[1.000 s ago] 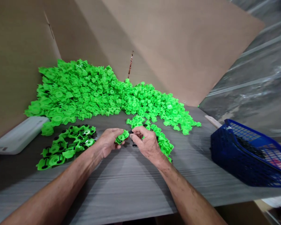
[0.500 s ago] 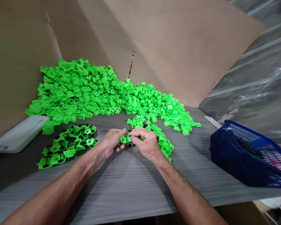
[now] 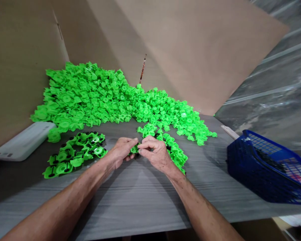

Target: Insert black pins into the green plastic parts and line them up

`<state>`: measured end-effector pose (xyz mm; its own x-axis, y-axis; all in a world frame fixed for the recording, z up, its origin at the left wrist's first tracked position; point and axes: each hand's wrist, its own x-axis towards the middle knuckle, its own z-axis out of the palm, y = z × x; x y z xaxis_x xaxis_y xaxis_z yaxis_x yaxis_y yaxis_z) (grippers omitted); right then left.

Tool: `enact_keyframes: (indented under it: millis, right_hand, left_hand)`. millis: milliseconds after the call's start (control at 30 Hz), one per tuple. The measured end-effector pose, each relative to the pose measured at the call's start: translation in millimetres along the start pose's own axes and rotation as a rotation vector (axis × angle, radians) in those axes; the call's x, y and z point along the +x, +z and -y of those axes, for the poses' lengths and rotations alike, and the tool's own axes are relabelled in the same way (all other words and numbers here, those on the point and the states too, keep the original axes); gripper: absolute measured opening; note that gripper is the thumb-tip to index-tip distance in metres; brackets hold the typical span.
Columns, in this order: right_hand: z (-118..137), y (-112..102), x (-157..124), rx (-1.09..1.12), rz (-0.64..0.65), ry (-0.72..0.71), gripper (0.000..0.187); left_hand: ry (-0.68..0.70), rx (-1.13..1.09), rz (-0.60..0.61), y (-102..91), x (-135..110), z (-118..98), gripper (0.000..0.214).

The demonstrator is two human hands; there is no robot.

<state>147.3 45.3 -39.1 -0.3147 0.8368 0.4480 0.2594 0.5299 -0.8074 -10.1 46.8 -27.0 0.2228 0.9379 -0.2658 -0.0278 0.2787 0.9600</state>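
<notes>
My left hand (image 3: pixel 122 150) is closed around a small green plastic toy car body (image 3: pixel 133 149), with the thumb on top and fingers beneath. At the right end of that piece my right hand (image 3: pixel 154 150) is closed in a pinch, thumb and forefinger pressed against it. Whatever lies between those fingertips is hidden. To the left of my hands lie several green car bodies fitted with black wheels and axles (image 3: pixel 65 166). Just right of my right hand, more green bodies (image 3: pixel 177 154) lie in a curved row, with some black parts among them.
A large heap of green bodies (image 3: pixel 90 97) lies at the back against brown board walls (image 3: pixel 190 50). On the left rests a white plastic tray or lid (image 3: pixel 22 142). A blue mesh basket (image 3: pixel 256 174) holding dark small parts (image 3: pixel 271 160) stands on the right of the grey table (image 3: pixel 137 207).
Black wheels that showed around my right fingertips are now out of sight. My fingers have closed in on the green body. The whole view has shifted slightly.
</notes>
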Motion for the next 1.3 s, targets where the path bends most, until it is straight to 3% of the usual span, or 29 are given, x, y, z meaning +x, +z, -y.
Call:
enact_keyframes:
  millis: [500, 1067, 1300]
  right_hand:
    - [-1.3, 12.1, -2.7, -0.025, -0.115, -0.036, 0.011]
    - [-6.7, 7.2, -1.9, 0.056, -0.086, -0.012, 0.01]
    - [-4.9, 6.1, -3.2, -0.069, -0.045, -0.088, 0.013]
  left_hand:
    - [-0.004, 0.012, 0.002, 1.7, 3.3, 4.2, 0.036]
    - [-0.022, 0.041, -0.033, 0.9, 6.2, 6.3, 0.031]
    - [-0.035, 0.033, -0.017, -0.4, 6.8, 6.4, 0.033]
